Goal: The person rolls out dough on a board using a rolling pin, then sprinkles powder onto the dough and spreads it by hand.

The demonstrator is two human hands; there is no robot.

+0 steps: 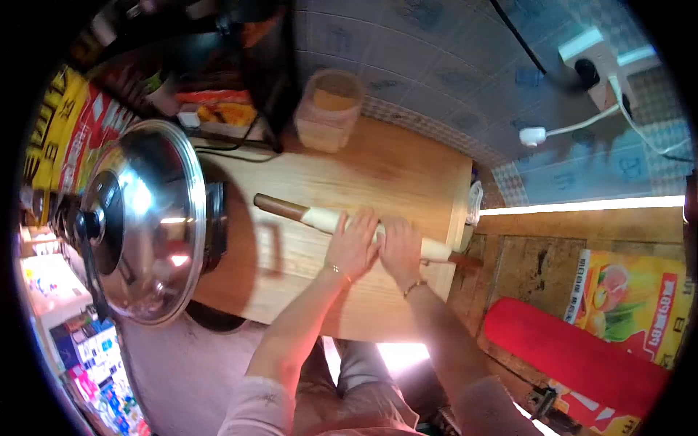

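Note:
A long brown rolling pin (282, 206) lies slantwise across the wooden board, with pale dough (322, 219) wrapped around its middle and both dark ends sticking out. My left hand (352, 243) rests on top of the dough-covered pin, its fingers curved over it. Right beside it, my right hand (400, 249) grips the same roll from above, thumbs close together. The dough under both palms is hidden. Bracelets circle both wrists.
The wooden board (349, 312) sits below the pin. On the left stands a pan with a glass lid (149, 225). A plastic container (329, 109) is at the back. To the right are a red cushion-like roll (567, 352), a yellow bag (629, 294) and a wall socket (592, 69).

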